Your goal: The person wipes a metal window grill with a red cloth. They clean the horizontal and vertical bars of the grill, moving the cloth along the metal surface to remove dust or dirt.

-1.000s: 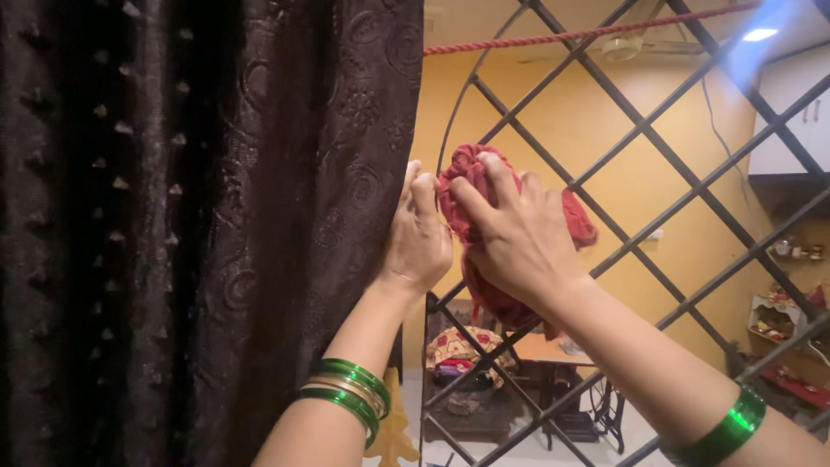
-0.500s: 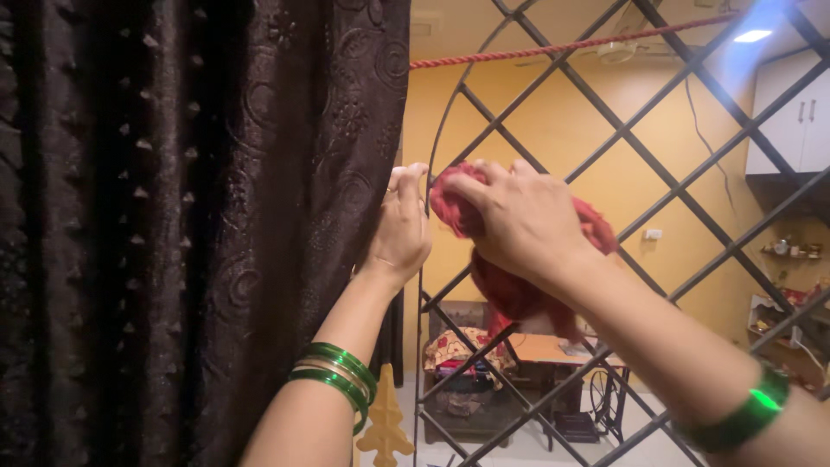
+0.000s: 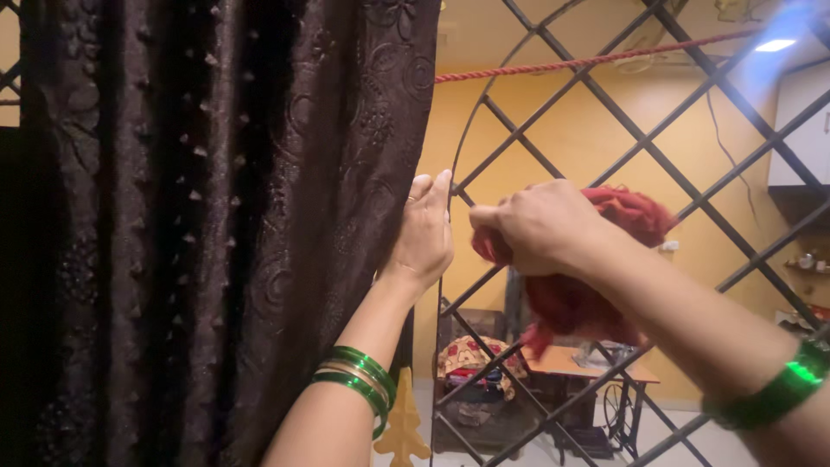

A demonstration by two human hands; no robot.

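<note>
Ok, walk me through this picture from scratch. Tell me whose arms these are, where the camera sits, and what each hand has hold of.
The view comes from a camera worn on a person's head, so the two bare arms reaching up from the bottom are that person's own. There is no machine here.

The left hand presses against the edge of a dark brown embossed curtain, holding it to one side. The right hand is closed around a bunched red cloth, held up against a black metal grille of crossing diagonal bars. Both wrists wear green bangles.

A red rope runs across the top. Through the grille you see a yellow-walled room with a small table further back.
</note>
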